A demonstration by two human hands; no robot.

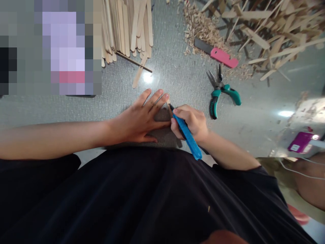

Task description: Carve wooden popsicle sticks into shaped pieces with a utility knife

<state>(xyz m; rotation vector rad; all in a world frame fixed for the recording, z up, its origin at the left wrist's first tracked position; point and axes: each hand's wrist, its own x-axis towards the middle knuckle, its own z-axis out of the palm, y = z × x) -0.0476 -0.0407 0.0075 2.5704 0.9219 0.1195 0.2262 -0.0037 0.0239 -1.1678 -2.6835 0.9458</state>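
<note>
My left hand point(144, 120) lies flat on the grey table with its fingers spread. One fingertip touches the end of a thin wooden stick piece point(168, 101), most of which is hidden between my hands. In my closed right hand point(191, 122) is a blue utility knife point(189, 135), held slanting, its dark tip down at the stick piece. The blade itself is too small to make out. A dark shadow covers the tabletop under both hands.
Many craft sticks point(124, 27) lie at the back. Green-handled pliers point(218, 88) rest open on the right, near a pink-handled blade point(223, 57). Wood shavings point(203, 27) and a heap of cut sticks point(276, 34) fill the back right. A purple object point(301, 142) sits far right.
</note>
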